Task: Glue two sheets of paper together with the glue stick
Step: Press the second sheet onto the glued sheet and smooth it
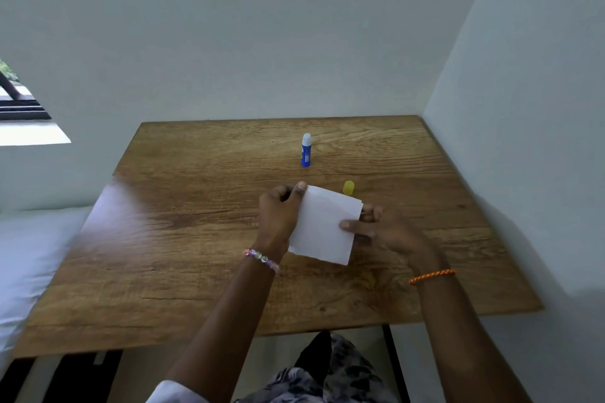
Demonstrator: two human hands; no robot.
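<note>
White paper sheets (322,226) are held just above the middle of the wooden table (183,239), lying one on the other with their right edges slightly offset. My left hand (281,216) pinches the upper left corner. My right hand (383,229) grips the right edge, thumb on top. The blue glue stick (306,150) stands upright and uncapped farther back, its white tip showing. Its yellow cap (348,188) lies on the table just behind the paper's far right corner.
White walls close the table at the back and right. A white bed (29,252) lies along the left side and a window (23,108) is at the far left. My patterned lap (327,376) shows below the front edge.
</note>
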